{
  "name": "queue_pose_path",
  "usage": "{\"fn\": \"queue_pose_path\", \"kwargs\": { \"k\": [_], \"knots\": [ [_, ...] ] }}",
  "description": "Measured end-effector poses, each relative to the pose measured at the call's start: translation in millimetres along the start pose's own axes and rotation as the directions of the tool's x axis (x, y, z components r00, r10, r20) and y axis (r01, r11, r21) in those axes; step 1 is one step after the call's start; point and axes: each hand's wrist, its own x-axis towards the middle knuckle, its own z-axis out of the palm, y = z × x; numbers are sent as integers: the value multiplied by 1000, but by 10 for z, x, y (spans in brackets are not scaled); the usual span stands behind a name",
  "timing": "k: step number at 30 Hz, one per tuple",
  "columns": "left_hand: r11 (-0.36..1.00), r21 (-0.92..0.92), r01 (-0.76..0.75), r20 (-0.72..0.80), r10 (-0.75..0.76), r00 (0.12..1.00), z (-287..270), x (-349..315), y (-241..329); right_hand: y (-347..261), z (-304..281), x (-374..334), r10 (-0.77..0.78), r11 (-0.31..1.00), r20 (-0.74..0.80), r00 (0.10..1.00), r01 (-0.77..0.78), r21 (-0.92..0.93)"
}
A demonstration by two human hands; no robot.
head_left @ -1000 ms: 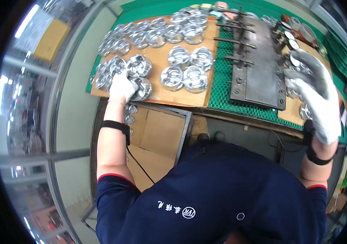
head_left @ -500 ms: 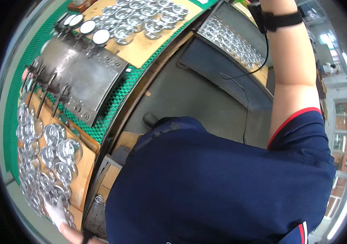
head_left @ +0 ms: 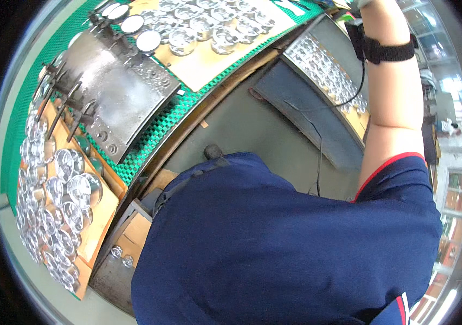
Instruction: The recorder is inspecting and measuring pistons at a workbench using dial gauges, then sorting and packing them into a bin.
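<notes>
At the top edge, past a black wrist strap, only a small part of my right hand (head_left: 362, 3) shows; its fingers are cut off by the picture's edge. The right arm reaches up along the right side, nearest to a far board of small shiny metal parts (head_left: 328, 70). My left hand is out of view. On the left, many shiny cup-shaped round metal parts (head_left: 83, 190) crowd a wooden board (head_left: 101, 230). More of the same kind (head_left: 182, 40) stand on a second board (head_left: 201, 70) at the top.
A scuffed steel plate (head_left: 114, 89) with rods at its left side lies on a green mat (head_left: 147, 143). White-faced round pieces (head_left: 148, 41) line its far edge. A black cable (head_left: 319, 151) hangs by the dark bench (head_left: 296, 100). Two small metal parts (head_left: 116, 251) lie low beside me.
My left hand, in a white glove among the metal parts at lower left, has left the view. The view has shifted slightly; the right arm stays raised, with a bit of the hand now showing.
</notes>
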Motion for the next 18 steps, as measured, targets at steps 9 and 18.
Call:
{"fn": "queue_pose_path", "kwargs": {
  "k": [9,18],
  "knots": [
    [971,166,170,231,-206,951,513,-636,-154,817,-209,213,-45,792,38,998,59,-608],
    [774,-242,585,-13,-605,796,1018,-1749,-650,1644,1299,-590,663,689,382,644,-325,-648]
  ]
}}
